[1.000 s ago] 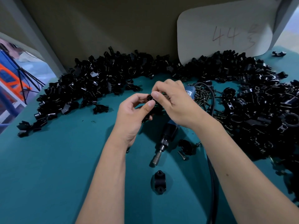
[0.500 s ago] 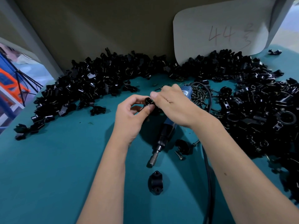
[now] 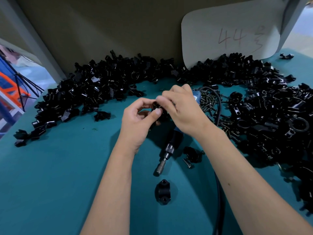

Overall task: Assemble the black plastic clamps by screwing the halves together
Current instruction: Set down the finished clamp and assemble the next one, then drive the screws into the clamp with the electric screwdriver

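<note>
My left hand (image 3: 138,121) holds a small black clamp (image 3: 156,107) between thumb and curled fingers above the teal table (image 3: 50,175). My right hand (image 3: 183,111) pinches at the top of the same clamp with its fingertips; what it pinches is hidden and blurred. A blue-and-black electric screwdriver (image 3: 171,146) lies under the hands, its bit pointing toward me. One black clamp half (image 3: 163,192) lies alone near me. Another black piece (image 3: 193,153) and a loose screw (image 3: 187,163) lie to the right of the screwdriver.
Heaps of black clamp parts curve along the back left (image 3: 88,92) and fill the right side (image 3: 274,116). A pile of screws (image 3: 210,102) sits behind my right hand. The screwdriver's black cable (image 3: 218,192) runs toward me. A white card marked "44" (image 3: 232,34) leans on the back wall.
Both hands stay together on the clamp at about the same spot. My right fingertips have shifted slightly over its top; the view has tilted a little.
</note>
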The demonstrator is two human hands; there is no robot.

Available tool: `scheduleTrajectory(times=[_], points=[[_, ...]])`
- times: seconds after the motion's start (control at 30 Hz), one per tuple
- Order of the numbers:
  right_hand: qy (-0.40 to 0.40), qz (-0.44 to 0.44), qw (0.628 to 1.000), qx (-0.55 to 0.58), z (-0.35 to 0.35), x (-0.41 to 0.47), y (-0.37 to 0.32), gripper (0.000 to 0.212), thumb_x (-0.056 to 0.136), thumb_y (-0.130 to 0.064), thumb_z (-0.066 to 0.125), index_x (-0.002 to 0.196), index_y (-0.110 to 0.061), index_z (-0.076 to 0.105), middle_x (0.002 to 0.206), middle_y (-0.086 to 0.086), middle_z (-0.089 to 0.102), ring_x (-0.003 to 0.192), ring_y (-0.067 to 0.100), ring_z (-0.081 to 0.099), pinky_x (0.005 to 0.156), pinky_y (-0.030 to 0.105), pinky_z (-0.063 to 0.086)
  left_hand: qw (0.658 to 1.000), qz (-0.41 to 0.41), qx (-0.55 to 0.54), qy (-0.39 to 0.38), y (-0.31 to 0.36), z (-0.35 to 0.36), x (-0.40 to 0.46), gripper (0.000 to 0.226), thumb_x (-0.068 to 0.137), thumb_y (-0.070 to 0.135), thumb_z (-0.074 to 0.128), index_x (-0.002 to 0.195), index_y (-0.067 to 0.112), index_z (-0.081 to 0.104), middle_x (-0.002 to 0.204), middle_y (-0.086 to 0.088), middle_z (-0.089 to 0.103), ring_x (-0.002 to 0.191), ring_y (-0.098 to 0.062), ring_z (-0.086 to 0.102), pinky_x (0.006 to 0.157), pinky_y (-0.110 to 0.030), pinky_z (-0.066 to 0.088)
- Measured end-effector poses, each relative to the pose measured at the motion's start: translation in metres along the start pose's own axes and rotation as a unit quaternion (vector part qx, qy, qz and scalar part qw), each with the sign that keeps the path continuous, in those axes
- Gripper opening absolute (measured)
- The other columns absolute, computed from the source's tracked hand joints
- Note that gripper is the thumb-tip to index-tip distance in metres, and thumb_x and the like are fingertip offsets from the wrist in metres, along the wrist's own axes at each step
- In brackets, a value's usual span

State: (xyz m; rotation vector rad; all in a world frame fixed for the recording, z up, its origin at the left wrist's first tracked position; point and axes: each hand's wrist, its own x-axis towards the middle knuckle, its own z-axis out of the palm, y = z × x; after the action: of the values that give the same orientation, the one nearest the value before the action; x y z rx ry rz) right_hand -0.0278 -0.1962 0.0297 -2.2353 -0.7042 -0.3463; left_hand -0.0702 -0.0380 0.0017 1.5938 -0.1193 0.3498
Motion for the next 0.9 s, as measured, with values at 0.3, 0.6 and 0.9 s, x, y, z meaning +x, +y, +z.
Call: scheduleTrajectory(times=[0.3,0.6,0.9], points=[[0.014,0.335,0.923,-0.190,0.000,-0.001,0.013,0.091,0.074,-0.078,0.073,0.122,-0.014,0.029,0.093,0.008,0.055,0.077,0.031,0.056,0.054,0.034,0.038,0.922,-0.211,-0.305,0.111,0.010,0.002,0.002,0.018,0.103,0.022,0.052,0.091,0.009,0.053,0.086,-0.012,0.053,0.061,-0.018,0.046,0.043,-0.021,0.030],[0.026,0.397,0.911,0.104,-0.017,0.007,0.033,0.072,0.076,-0.036,0.084,0.121,-0.001,0.041,0.103,0.014,0.064,0.087,0.035,0.071,0.069,0.053,0.064,0.905,-0.294,-0.296,0.085,0.013,0.004,0.001,0.017,0.099,0.022,0.051,0.088,0.011,0.044,0.080,-0.011,0.059,0.051,-0.012,0.039,0.032,-0.016,0.021],[0.252,0.333,0.687,0.594,-0.048,0.007,0.033,0.039,0.088,-0.021,0.082,0.113,-0.004,0.057,0.098,0.014,0.075,0.076,0.020,0.077,0.070,0.036,0.063,0.920,-0.309,-0.237,0.053,0.013,-0.005,0.001,0.023,0.097,0.032,0.042,0.079,0.018,0.037,0.060,0.002,0.036,0.040,-0.006,0.022,0.027,-0.017,0.015]])
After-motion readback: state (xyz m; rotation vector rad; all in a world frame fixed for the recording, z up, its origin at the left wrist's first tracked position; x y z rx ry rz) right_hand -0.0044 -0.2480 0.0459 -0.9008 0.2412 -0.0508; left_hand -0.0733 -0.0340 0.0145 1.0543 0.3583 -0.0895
